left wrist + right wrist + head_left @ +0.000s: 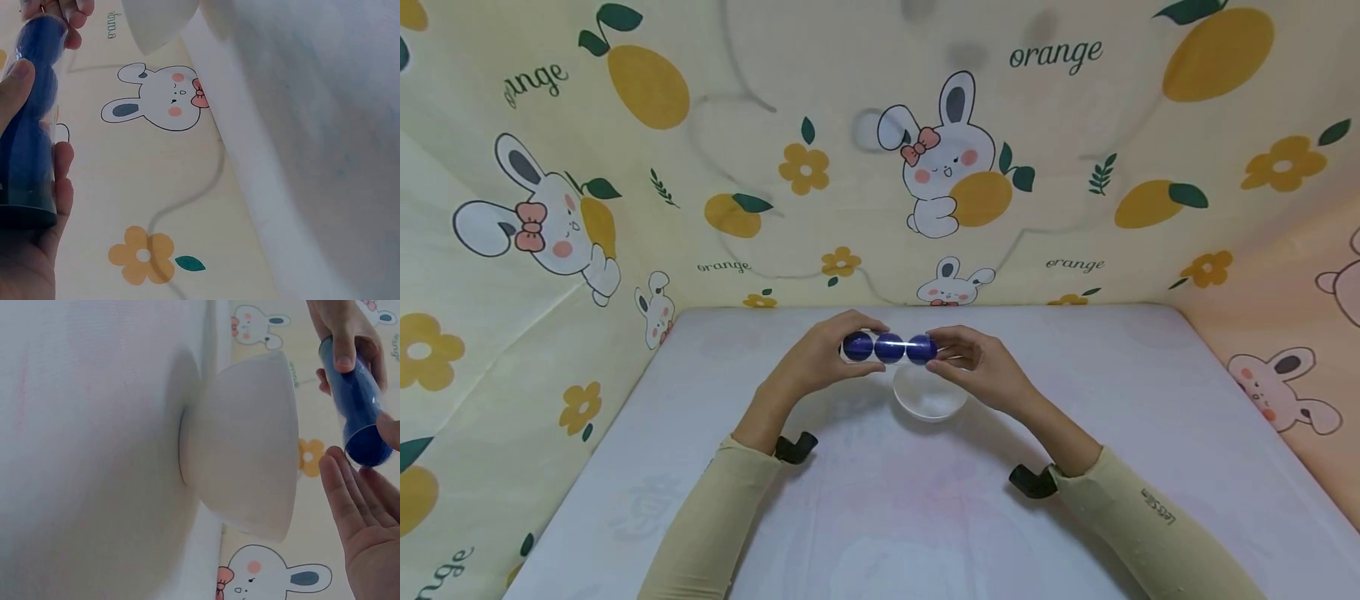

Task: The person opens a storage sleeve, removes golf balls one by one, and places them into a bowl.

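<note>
We find the clear tube [905, 344] of three blue balls [889, 349] held above the table [880, 508], near the white bowl [930, 404]. We note the left hand [823, 358] gripping one end, thumb opposite fingers; the right hand [985, 368] pinches the other end with thumb and fingertips.

Three blue balls [889, 348] in one clear tube [905, 343]; two bare hands, the left hand [820, 354] and the right hand [981, 362]. One white bowl [930, 398], far middle, on one white table [880, 517]; two beige sleeves [715, 517] and two black wrist pieces [1033, 482], one of each per arm. Printed rabbits [951, 162], six: two far, two left, two right, one of these cut off at the edge.
</note>
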Available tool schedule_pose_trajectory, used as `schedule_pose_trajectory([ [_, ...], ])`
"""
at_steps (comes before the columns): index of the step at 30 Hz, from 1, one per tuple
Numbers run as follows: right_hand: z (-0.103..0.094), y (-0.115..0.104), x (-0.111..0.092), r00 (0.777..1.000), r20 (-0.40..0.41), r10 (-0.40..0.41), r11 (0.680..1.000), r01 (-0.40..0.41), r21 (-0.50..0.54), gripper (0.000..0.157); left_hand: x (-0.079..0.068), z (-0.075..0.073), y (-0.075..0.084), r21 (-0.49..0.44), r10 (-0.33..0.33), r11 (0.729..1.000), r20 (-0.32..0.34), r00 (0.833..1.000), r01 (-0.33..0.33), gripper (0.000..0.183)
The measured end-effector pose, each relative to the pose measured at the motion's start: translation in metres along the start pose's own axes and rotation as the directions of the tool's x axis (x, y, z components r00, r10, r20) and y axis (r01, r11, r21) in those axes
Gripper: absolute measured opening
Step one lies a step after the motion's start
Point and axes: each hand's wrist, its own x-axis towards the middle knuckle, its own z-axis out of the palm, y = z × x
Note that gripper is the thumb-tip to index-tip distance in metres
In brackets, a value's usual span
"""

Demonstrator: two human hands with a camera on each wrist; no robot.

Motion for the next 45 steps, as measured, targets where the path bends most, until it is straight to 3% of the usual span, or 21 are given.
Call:
schedule_pose_trajectory([
  [9,-0.002,-0.002,-0.001,0.999,-0.042,-0.004,0.999,0.002,-0.046,0.044,0.0,0.003,-0.001,0.036,0.009,0.999,-0.012,1.0,-0.008,0.057],
  [15,-0.004,-0.004,-0.001,0.999,-0.046,0.014,0.998,-0.017,-0.065,0.045,0.0,0.004,-0.001,0.056,-0.01,0.998,0.017,1.0,0.009,0.056],
  [21,-0.006,-0.006,-0.001,0.999,-0.043,0.032,0.996,-0.035,-0.079,0.047,0.0,0.004,0.0,0.026,-0.037,0.999,0.033,0.999,0.036,0.054],
  [32,-0.011,-0.007,0.001,0.998,-0.056,0.033,0.996,-0.037,-0.075,0.047,-0.001,-0.001,-0.004,-0.067,-0.01,0.998,0.018,1.0,0.012,0.053],
  [45,-0.02,-0.002,0.002,0.999,-0.045,0.029,0.989,-0.036,-0.141,0.046,-0.002,-0.004,-0.005,-0.069,-0.01,0.998,0.013,1.0,0.011,0.053],
])
